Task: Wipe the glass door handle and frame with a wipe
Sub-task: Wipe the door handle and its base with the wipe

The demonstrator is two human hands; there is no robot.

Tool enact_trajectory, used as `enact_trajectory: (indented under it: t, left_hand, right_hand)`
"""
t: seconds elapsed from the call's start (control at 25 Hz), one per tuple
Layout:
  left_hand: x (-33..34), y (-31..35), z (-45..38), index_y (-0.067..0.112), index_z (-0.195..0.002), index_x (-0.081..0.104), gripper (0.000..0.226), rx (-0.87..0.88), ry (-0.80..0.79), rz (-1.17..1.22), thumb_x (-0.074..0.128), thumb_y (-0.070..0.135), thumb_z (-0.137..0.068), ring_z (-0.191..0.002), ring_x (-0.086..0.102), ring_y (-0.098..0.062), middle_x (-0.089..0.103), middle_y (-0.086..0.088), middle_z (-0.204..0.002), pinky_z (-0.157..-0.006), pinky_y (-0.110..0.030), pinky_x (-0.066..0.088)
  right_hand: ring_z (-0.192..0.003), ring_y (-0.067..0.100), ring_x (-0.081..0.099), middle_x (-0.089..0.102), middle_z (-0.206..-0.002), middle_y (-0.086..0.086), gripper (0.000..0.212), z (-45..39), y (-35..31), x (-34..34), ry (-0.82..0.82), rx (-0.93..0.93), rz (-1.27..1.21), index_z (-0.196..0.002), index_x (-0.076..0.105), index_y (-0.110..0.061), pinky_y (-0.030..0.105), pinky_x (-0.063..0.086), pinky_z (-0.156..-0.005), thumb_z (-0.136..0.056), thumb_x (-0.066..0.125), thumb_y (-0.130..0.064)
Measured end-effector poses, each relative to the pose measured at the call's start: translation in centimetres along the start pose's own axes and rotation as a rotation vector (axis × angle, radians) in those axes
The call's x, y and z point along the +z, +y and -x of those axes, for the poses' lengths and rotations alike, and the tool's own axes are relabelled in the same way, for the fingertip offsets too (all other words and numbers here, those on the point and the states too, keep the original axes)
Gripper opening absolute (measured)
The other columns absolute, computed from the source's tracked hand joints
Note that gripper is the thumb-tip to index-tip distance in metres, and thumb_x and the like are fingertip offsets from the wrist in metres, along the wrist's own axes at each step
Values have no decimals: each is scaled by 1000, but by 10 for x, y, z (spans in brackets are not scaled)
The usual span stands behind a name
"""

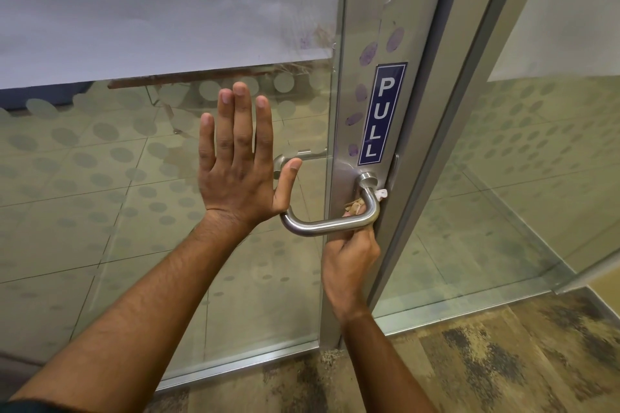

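Note:
A brushed steel handle (pixel 330 225) curves out from the silver door frame (pixel 375 27), below a blue PULL sticker (pixel 380 114). My left hand (pixel 236 161) is pressed flat on the glass door (pixel 134 194), fingers spread, thumb near the handle's left end. My right hand (pixel 349 258) reaches up from under the handle, fingers closed on a crumpled wipe (pixel 357 206) held against the handle's bend. A white corner of the wipe (pixel 382 193) sticks out to the right of the handle. Purple smudges mark the frame beside the sticker.
A second handle (pixel 288 159) shows through the glass on the far side. A fixed glass panel (pixel 536 161) with frosted dots stands to the right, past a grey post (pixel 463 84). Patterned carpet (pixel 486 362) covers the floor below.

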State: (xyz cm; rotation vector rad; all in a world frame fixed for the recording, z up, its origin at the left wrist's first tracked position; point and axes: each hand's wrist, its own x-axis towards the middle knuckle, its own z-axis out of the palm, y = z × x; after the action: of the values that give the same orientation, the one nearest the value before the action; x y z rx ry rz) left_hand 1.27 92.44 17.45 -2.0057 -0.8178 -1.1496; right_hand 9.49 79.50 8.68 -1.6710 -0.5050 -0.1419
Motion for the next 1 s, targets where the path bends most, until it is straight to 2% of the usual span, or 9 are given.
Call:
enact_trajectory:
  t: [0.12,0.2,0.32,0.44,0.52,0.6,0.72,0.8,1.0]
  left_hand:
    - [1,0,-1,2,-153,12,86,4,5,0,44,56,-94,-147,3,-33,12,-24,-154,-124,-42,-6]
    - [0,0,-1,2,-153,13,86,1,7,0,45,56,-94,-146,3,-34,12,-24,-154,-124,-42,-5]
    - [-1,0,-1,0,-153,15,86,4,3,-5,45,55,-94,-146,3,-34,12,-24,-154,-124,-42,-6]
    - [-2,0,-1,-1,-152,17,85,2,-6,-6,45,56,-95,-147,2,-33,12,-24,-154,-124,-41,-7]
    - [-2,0,-1,0,-152,16,84,-2,-10,-5,43,56,-96,-152,-6,-31,11,-24,-154,-125,-40,-8]
    - [-2,0,-1,0,-153,15,84,-4,-16,-2,40,57,-96,-153,-10,-29,10,-23,-155,-125,-40,-10]
    - [-2,0,-2,0,-152,15,83,-3,-18,-14,38,58,-97,-152,-7,-31,10,-23,-154,-125,-40,-10]
    - [-2,0,-2,0,-152,15,84,-3,-18,-12,39,58,-96,-153,-10,-27,10,-22,-154,-125,-40,-10]
    - [-1,0,0,1,-153,13,84,-3,-6,-8,39,57,-96,-153,-9,-29,9,-22,-155,-125,-40,-10]
  right_hand:
    - [-54,14,49,63,-63,13,19,-3,6,-11,39,-104,112,-80,70,11,4,39,-55,-73,58,25]
    - [-55,11,47,64,-63,14,24,-1,5,-14,16,-125,158,-80,70,11,1,41,-57,-69,58,28]
    - [-56,10,50,68,-67,16,21,3,5,-15,-46,-173,219,-84,72,12,14,45,-57,-72,61,25]
    - [-50,10,49,65,-61,15,17,4,12,-19,-45,-230,226,-77,71,10,2,36,-58,-73,65,25]
    - [-55,9,50,67,-65,15,20,4,10,-19,-35,-215,179,-88,74,9,-1,36,-56,-76,64,22]
    - [-57,15,58,70,-69,10,15,3,3,-16,-32,-202,129,-93,75,7,8,43,-55,-80,68,13]
    - [-65,7,66,71,-74,-14,15,-4,-5,-14,-18,37,-142,-88,78,-14,24,54,-59,-85,72,0]
    - [-78,5,72,76,-79,-14,29,-9,-4,-16,2,283,-369,-92,75,-26,29,61,-74,-86,71,2]
    - [-89,16,75,78,-92,-3,26,-22,0,-20,71,422,-550,-107,72,-13,40,61,-81,-85,71,2]
